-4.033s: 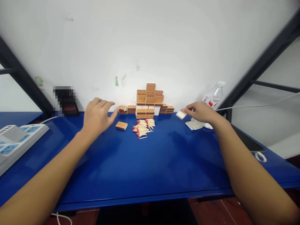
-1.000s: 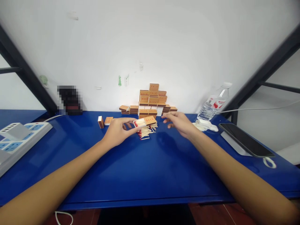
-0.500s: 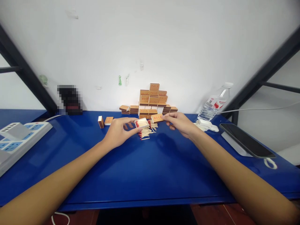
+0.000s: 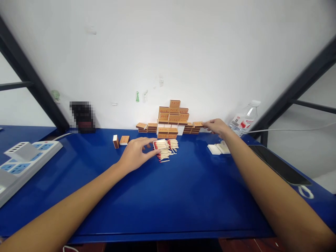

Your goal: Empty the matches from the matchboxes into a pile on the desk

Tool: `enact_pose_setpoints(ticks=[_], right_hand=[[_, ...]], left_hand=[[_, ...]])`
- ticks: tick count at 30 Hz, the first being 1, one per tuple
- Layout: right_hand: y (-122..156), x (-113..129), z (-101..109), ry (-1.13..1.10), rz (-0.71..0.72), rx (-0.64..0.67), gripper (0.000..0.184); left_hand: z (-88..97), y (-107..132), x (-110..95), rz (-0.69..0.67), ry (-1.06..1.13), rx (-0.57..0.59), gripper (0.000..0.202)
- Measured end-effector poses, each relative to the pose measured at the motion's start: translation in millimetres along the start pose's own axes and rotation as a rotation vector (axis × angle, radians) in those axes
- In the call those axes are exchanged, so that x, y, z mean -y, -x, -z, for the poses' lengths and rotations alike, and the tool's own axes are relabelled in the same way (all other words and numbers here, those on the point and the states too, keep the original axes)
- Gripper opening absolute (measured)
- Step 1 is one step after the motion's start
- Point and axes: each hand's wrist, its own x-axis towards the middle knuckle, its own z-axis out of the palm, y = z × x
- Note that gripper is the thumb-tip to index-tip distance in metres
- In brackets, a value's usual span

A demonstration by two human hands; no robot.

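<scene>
Matchbox stack (image 4: 173, 115) against wall (image 4: 183, 52), right hand (image 4: 216, 126) pinching sleeve (image 4: 197, 124) beside it, left hand (image 4: 136, 152) gripping match tray (image 4: 160, 144), bottle (image 4: 244, 119) right

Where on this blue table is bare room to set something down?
Free: the near middle of the table, before the matches, and the patch between power strip and left hand. Crowded: the back, by matchbox stack, white trays, bottle.
</scene>
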Motion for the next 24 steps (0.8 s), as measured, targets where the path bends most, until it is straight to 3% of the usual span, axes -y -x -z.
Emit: enact_pose_setpoints(ticks=[7, 18, 21, 24], right_hand=[[0.3, -9.3, -4.8, -0.025, 0.112, 0.008, 0.015], [1.9, -17.5, -6.5, -0.002, 0.254, 0.099, 0.026], [0.4, -17.1, -2.9, 0.061, 0.340, -0.003, 0.028], [17.0, -2.1, -3.9, 0.101, 0.438, -0.129, 0.031]], left_hand=[[-1.6, 0.9, 2.8, -0.002, -0.033, 0.002, 0.046], [-4.1, 1.3, 4.8, 0.010, -0.021, -0.021, 0.052], [-4.7, 0.7, 5.7, 0.008, -0.019, -0.021, 0.049], [-4.2, 0.2, 5.7, -0.001, -0.008, -0.013, 0.043]])
